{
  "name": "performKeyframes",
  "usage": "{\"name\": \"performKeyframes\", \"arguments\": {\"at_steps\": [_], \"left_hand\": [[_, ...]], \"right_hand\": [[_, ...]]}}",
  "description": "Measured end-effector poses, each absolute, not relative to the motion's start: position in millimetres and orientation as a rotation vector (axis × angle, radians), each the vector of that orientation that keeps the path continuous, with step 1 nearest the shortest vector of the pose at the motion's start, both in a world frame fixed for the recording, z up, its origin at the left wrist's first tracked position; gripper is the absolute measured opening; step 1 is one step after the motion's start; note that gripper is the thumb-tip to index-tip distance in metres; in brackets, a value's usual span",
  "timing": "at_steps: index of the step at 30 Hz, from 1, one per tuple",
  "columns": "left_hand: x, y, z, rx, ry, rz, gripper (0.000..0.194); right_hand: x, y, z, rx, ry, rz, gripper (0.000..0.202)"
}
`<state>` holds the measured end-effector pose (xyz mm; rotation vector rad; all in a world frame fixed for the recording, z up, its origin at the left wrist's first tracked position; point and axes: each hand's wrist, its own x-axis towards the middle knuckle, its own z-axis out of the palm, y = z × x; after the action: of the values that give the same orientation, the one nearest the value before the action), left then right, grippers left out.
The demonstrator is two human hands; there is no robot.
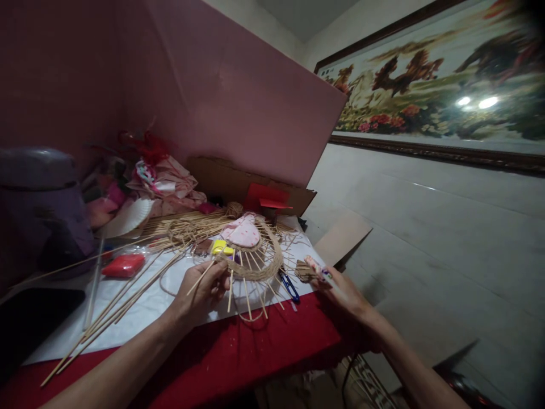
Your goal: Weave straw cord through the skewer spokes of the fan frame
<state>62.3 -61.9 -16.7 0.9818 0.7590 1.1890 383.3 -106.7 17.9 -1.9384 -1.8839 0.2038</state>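
My left hand (206, 287) pinches the left edge of a woven frame (272, 264) made of thin sticks and twine, with stick ends poking out around it. A pink spotted fabric piece (242, 230) lies at the frame's upper part. At the right, my right hand (340, 289) has its fingers around a small patterned object (317, 268), too blurred to name. Just left of that hand is a small brown bundle (303, 271). Blue-handled scissors (290, 287) lie between the frame and my right hand.
Long sticks (123, 304) lie across the white sheet (145, 326) at left, near a red packet (123, 265) and a yellow item (221, 247). A purple container (42, 210) stands far left. Cardboard (221, 176) and crumpled pink cloth (174, 184) are behind.
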Motion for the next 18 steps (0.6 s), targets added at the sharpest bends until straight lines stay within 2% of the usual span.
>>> {"name": "performKeyframes", "arguments": {"at_steps": [4, 8, 9, 11, 13, 18], "left_hand": [[62.4, -62.9, -13.1, 0.978, 0.779, 1.188, 0.034], [61.9, -62.1, -13.8, 0.956, 0.785, 1.182, 0.034], [61.6, -61.6, -15.1, 0.953, 0.78, 1.181, 0.033], [61.0, -60.5, -18.3, 0.973, 0.773, 1.177, 0.034], [60.3, -59.5, -21.5, 1.005, 0.786, 1.171, 0.035], [59.2, -58.2, -26.4, 1.076, 0.808, 1.178, 0.036]], "right_hand": [[405.2, -112.7, 0.4, -2.084, -1.994, 0.221, 0.023], [401.9, -116.4, 14.5, -2.114, -2.171, 0.17, 0.037], [396.6, -117.1, 22.2, -2.117, -2.227, 0.109, 0.038], [378.4, -117.9, 38.8, -2.134, -2.238, -0.18, 0.022], [349.7, -117.4, 52.6, -1.961, -2.253, -0.374, 0.013], [261.5, -109.9, 60.0, -1.315, -2.272, -0.156, 0.009]]}}
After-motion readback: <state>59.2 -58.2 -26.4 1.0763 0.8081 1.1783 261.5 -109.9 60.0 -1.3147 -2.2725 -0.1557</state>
